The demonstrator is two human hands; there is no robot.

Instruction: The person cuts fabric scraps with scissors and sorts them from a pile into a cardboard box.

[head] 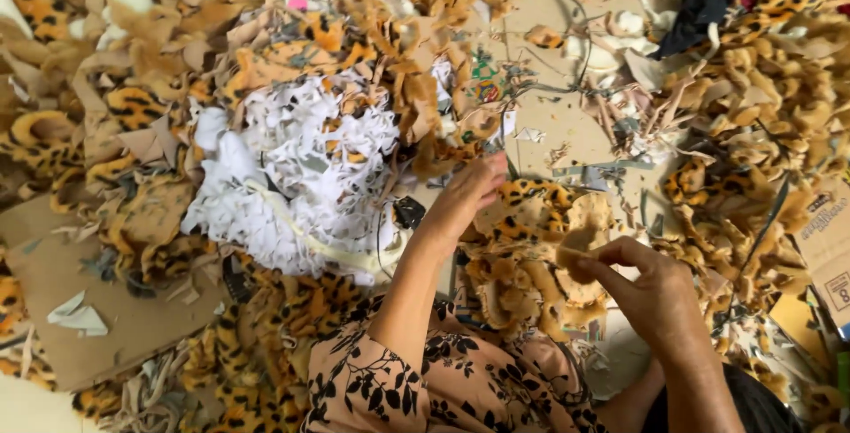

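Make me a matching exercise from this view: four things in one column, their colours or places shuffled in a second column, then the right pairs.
Things:
1. left hand
2. right hand
3. heap of fabric scraps
4. cardboard sheet

Descriptions:
A. white, centre-left of the pile
B. plain brown, lower left
C. pinching a small tan furry piece
D. reaching out over the leopard-print scraps

Pairs: 1-D, 2-C, 3-A, 4-B
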